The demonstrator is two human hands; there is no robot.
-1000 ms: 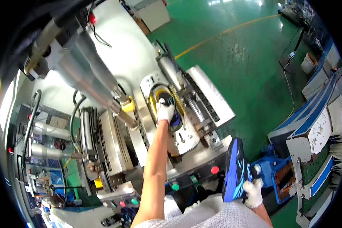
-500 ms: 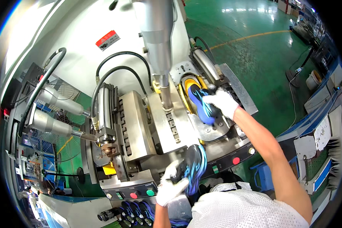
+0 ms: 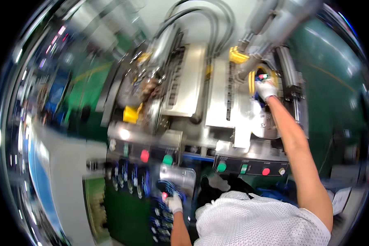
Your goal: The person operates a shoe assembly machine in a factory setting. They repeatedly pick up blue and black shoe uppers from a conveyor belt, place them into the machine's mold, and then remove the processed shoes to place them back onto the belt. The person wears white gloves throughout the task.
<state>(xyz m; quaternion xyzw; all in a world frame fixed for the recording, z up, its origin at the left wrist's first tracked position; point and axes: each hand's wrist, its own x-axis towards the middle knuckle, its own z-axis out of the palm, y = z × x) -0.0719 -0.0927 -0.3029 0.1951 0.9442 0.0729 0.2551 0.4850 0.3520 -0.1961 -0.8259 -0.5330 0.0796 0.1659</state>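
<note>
My left hand (image 3: 174,202), in a white glove, is down at the lower left, closed on a blue-and-black shoe (image 3: 165,187). This shoe is over a metal tray beside rows of similar shoes (image 3: 127,176). Stretched forward to the right, my gloved right hand (image 3: 266,89) grips a second dark shoe (image 3: 260,73) at the machine's right station. Yellow side pads (image 3: 251,84) flank that shoe. Motion blur and the glove hide much of it, and the fingers are smeared.
The press machine (image 3: 184,82) spans the front, with metal covers, hoses and a cylinder (image 3: 291,20) leaning over the right station. Button panels (image 3: 250,166) line its near edge. A metal tray (image 3: 186,176) sits below the left panel. A grey-white cabinet (image 3: 69,172) stands at left.
The view has swung left. My left hand has carried its shoe from the machine's front down to the tray and shoe rows. My right hand remains at the right station, farther forward on its shoe.
</note>
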